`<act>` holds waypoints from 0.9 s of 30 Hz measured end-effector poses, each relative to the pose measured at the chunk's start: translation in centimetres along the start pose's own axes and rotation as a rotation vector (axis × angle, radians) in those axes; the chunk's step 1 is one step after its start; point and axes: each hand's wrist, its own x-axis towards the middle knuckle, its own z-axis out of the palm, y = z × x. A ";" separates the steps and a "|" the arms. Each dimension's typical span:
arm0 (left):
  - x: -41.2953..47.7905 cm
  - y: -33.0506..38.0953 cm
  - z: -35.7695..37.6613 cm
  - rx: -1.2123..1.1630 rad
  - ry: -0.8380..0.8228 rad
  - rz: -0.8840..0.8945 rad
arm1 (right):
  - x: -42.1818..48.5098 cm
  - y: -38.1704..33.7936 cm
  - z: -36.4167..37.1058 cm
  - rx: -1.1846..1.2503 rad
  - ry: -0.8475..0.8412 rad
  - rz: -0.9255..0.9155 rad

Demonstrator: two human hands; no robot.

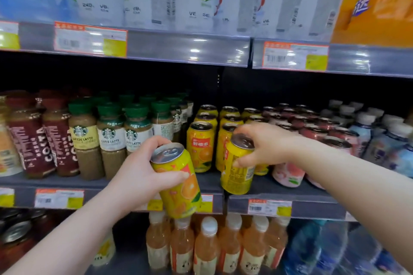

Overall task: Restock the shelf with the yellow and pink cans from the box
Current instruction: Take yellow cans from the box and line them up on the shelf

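- The left hand (143, 163) reaches up from the lower left. Its fingers wrap over the rim and its thumb lies across the front of a tilted yellow can (176, 181).
- That can leans with its silver top toward the left. It hangs in the air in front of the shelf's edge, not resting on anything.
- The right hand (266, 143) comes in from the right with the forearm level. Its fingers curl over the top of a second yellow can (238, 167) and the thumb presses on its side.
- This second can is slightly tilted, with its base at the front lip of the shelf (111, 182), just ahead of the other stock.
- That makes two cans in hand, one per hand.
- The shelved yellow cans (200, 147) stand upright in three rows running front to back. Eight tops show, and the right hand hides part of the third row.
- Pink cans (288, 174) fill the space just to the right of the yellow ones. They are too blurred to count.
- Green-capped latte bottles (110, 140) stand to the left of the yellow rows, and dark red Costa bottles (33, 138) stand further left.
- Pale blue bottles (380, 140) stand at the far right.
- On the level below, six orange drink bottles (207, 245) line the front.
- White cartons (196, 0) stand on the level above.
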 end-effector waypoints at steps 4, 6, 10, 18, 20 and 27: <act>0.5 0.5 0.5 0.004 0.041 0.000 | 0.4 0.0 0.8 -0.052 0.066 0.095; 0.8 0.6 0.7 0.015 0.064 -0.012 | 0.6 0.1 1.1 -0.025 0.090 0.109; 1.8 0.7 1.3 0.046 0.091 -0.029 | 0.7 0.0 1.5 0.020 0.119 0.122; 3.2 0.7 2.2 0.096 0.129 -0.019 | 1.7 -0.1 1.9 0.086 0.139 0.159; 3.5 0.7 2.2 0.106 0.127 -0.014 | 1.9 -0.3 2.1 0.085 0.158 0.182; 4.0 0.7 1.9 0.114 0.119 -0.009 | 2.4 0.6 -0.3 0.007 -0.135 0.119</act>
